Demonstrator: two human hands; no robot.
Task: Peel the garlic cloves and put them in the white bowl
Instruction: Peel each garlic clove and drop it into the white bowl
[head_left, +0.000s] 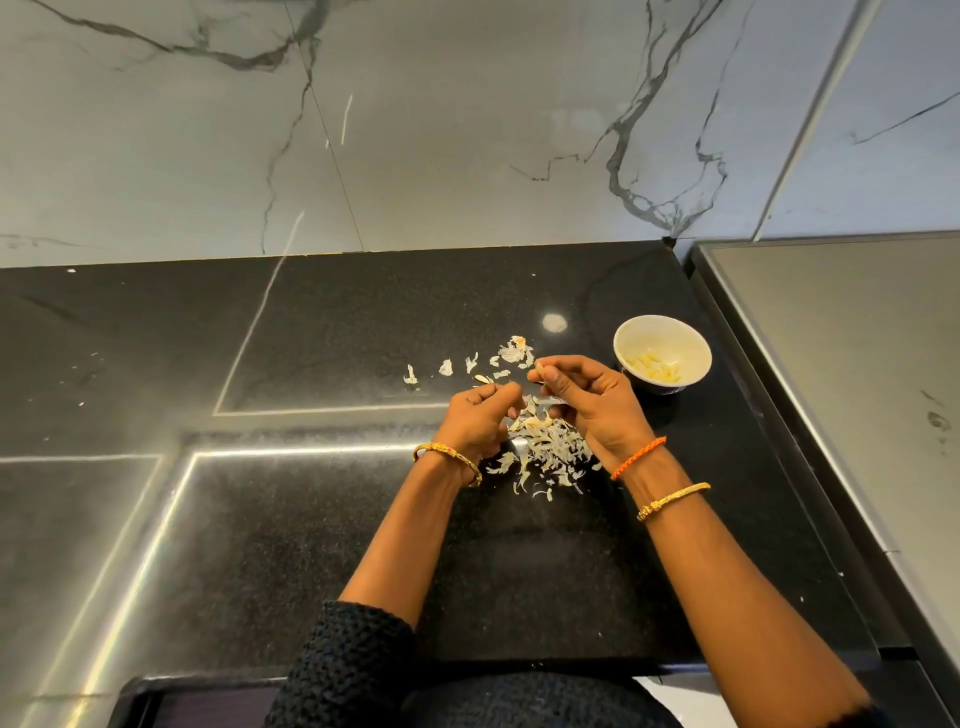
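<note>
Peeling a clove over the counter (322, 519)

Right hand (587, 402) pinches the small, slick clove (540, 370); left hand (475, 423) is curled; bowl (698, 345) at two o'clock.

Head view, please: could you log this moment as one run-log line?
right hand: pinches garlic clove | left hand: fingers curled, contents unclear | white bowl: holds peeled cloves

black speckled counter (311, 519), marble backsplash (415, 130)

One white bowl (662, 359), two hands, three bangles, one orange thread; peel scraps (550, 452) (too many to count).
</note>
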